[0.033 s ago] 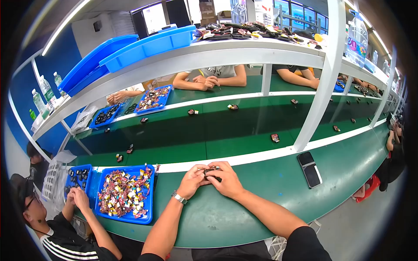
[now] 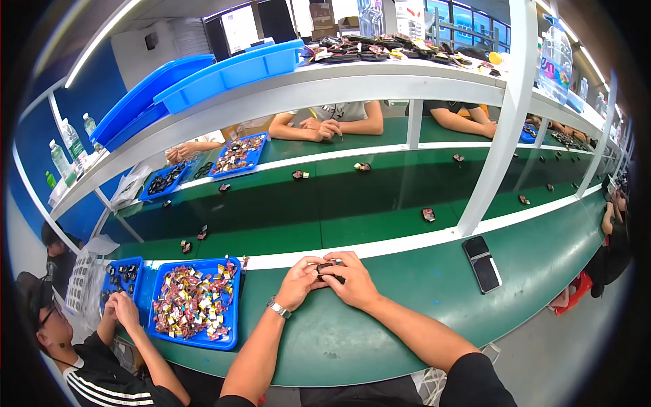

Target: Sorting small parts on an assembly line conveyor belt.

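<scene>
Over the green bench, my left hand (image 2: pixel 298 283) and my right hand (image 2: pixel 354 282) meet with bent fingers and thumbs around a small black plastic part (image 2: pixel 331 273). Fingers cover most of that part, so its exact kind does not show. A watch with a metal band (image 2: pixel 279 308) is on my left wrist. To the left of my hands stands a blue tray (image 2: pixel 237 319) heaped with small reddish-brown pieces with white and yellow tabs (image 2: pixel 190 302). Beyond my hands runs a green conveyor belt (image 2: pixel 366 227) carrying scattered small assemblies, one of them (image 2: pixel 428 215) ahead to the right.
A smartphone (image 2: pixel 482 264) lies on the bench at right. At left a co-worker's hands (image 2: pixel 122 308) are beside a blue tray of black parts (image 2: pixel 123 271). A white post (image 2: pixel 498 129) and overhead shelf (image 2: pixel 400 87) rise beyond the belt; co-workers sit across.
</scene>
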The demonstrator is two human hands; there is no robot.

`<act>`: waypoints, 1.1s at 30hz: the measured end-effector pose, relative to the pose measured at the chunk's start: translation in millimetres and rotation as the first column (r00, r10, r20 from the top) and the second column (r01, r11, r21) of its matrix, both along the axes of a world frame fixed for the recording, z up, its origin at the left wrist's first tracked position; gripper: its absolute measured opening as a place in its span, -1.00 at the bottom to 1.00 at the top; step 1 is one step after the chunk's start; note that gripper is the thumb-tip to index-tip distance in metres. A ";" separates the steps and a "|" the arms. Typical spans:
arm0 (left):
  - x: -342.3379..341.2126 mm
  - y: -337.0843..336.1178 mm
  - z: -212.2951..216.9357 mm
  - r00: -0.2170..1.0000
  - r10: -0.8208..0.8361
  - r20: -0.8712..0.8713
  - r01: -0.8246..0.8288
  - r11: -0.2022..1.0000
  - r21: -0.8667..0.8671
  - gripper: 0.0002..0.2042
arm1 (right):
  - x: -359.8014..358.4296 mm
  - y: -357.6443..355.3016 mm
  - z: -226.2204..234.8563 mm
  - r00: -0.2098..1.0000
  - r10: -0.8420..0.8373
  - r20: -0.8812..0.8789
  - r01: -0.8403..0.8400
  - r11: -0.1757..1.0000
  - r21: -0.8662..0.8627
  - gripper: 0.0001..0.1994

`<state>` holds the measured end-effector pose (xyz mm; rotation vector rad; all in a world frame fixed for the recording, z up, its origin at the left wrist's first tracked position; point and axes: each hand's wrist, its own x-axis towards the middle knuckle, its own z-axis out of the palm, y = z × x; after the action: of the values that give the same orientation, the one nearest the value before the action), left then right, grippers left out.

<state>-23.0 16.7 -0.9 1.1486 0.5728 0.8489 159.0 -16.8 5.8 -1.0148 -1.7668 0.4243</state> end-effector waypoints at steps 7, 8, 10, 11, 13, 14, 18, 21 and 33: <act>-0.4 0.0 1.3 1.000 0.017 0.012 -0.017 1.000 -0.002 -0.77 | 0.1 0.8 -3.2 1.000 -0.007 -0.020 0.006 0.998 -0.069 -0.84; -0.3 0.2 1.5 1.000 0.016 0.010 -0.016 1.000 -0.002 -0.77 | 0.0 1.4 -3.9 0.999 0.004 -0.035 -0.006 0.997 -0.078 -0.84; 1.1 0.8 0.5 1.000 0.003 0.024 -0.003 1.000 -0.006 -0.77 | 1.3 1.4 -5.8 0.999 0.010 -0.050 -0.015 0.996 -0.089 -0.84; 2.0 1.1 -0.1 1.000 0.001 0.023 -0.001 1.000 -0.007 -0.77 | 2.3 1.4 -6.6 0.999 0.005 -0.048 -0.010 0.996 -0.093 -0.84; 2.4 0.7 -0.6 1.000 0.015 0.020 -0.015 1.000 0.011 -0.78 | 1.7 1.3 -7.2 0.999 0.004 -0.050 -0.009 0.995 -0.097 -0.84; 2.7 0.4 -1.6 1.000 0.014 0.018 -0.015 1.000 0.009 -0.78 | 1.1 1.3 -7.1 0.999 0.005 -0.046 -0.009 0.997 -0.079 -0.83; -1.2 2.9 -6.5 0.997 0.021 0.076 -0.023 0.999 0.029 -0.80 | -3.4 -0.3 0.3 0.997 0.052 -0.064 -0.056 0.996 -0.063 -0.82; -3.8 4.8 -7.4 0.992 0.011 0.129 -0.013 1.000 0.021 -0.80 | -6.2 -6.3 6.7 0.998 0.025 -0.059 -0.029 0.996 -0.083 -0.81; -2.5 4.0 -8.2 0.994 0.028 0.104 -0.029 1.000 0.006 -0.76 | -7.8 -5.8 -1.8 0.993 -0.033 -0.110 0.022 0.995 -0.096 -0.81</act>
<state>-25.5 20.7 -9.0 1.0983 0.5019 0.9305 151.2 -22.6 4.1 -1.0600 -1.6439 0.5418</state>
